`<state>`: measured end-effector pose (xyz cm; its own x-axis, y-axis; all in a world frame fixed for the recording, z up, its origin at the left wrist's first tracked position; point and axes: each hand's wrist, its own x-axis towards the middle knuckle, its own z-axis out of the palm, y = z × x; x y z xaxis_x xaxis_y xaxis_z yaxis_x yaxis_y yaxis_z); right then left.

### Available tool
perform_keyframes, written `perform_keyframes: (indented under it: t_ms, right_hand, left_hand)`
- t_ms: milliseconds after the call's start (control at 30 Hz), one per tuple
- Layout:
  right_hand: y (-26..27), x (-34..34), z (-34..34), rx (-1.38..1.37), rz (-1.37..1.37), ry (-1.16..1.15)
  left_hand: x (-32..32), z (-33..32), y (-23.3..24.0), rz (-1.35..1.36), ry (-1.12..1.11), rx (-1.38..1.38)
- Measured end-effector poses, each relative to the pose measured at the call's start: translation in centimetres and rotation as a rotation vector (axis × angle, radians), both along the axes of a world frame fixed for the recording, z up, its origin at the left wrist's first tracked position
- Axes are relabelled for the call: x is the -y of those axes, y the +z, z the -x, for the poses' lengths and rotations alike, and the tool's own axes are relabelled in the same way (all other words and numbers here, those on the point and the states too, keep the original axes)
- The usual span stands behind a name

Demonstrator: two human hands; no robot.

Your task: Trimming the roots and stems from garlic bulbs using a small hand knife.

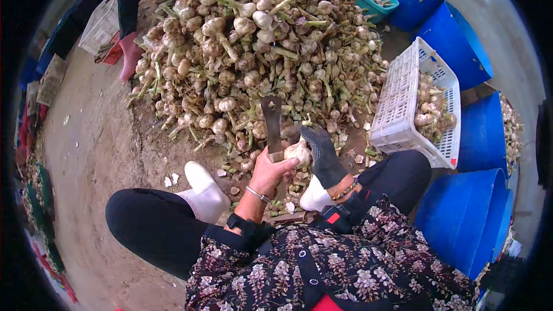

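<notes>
My bare left hand (267, 173) grips a flat metal blade (272, 123), which points away from me and has a small cutout near its broad far end. Its thumb reaches across to a pale garlic bulb (298, 153). Around that bulb's right side closes my right hand (323, 155), in a dark glove with light dots. A short stalk end (306, 120) shows just beyond the gloved fingers. Directly ahead rises a large heap of garlic (259, 56), with stems and roots on many bulbs. Both hands are in front of the heap's near edge, above the floor between my white boots (206, 190).
A white plastic crate (395, 99) on the right, tilted, contains garlic bulbs. Blue tubs (462, 216) line the right side, and a teal basin (376, 6) stands behind. Stem cuttings litter the floor (95, 138). Another person's pink boot (129, 57) is at the left.
</notes>
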<state>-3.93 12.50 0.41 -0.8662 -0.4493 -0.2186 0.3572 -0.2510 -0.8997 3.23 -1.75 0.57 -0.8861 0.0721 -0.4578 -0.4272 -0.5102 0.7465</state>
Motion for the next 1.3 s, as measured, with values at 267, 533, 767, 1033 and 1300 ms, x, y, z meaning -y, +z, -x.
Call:
perform_keyframes:
  t_ms: [267, 533, 767, 1033, 1300]
  right_hand:
    - [5.3, -2.7, 2.2, -1.214, -0.829, 0.203]
    - [1.1, -1.8, -0.6, -0.754, -0.815, 0.464]
    - [-1.4, -3.5, 0.4, -0.794, -0.795, 0.379]
    - [-3.1, -3.4, -0.1, -0.623, -0.561, 0.465]
    - [-1.1, -2.9, -1.1, -1.158, -0.843, 0.393]
  left_hand:
    - [0.7, 0.6, -1.7, 0.285, 0.052, -0.032]
    - [1.6, -0.2, -0.5, 0.187, 0.147, -0.030]
    - [1.1, -1.5, 0.5, 1.408, -0.201, -0.571]
    - [0.2, -1.4, 0.8, 1.468, -0.132, -0.596]
    - [0.3, -1.0, -1.7, 1.513, 0.036, -0.686]
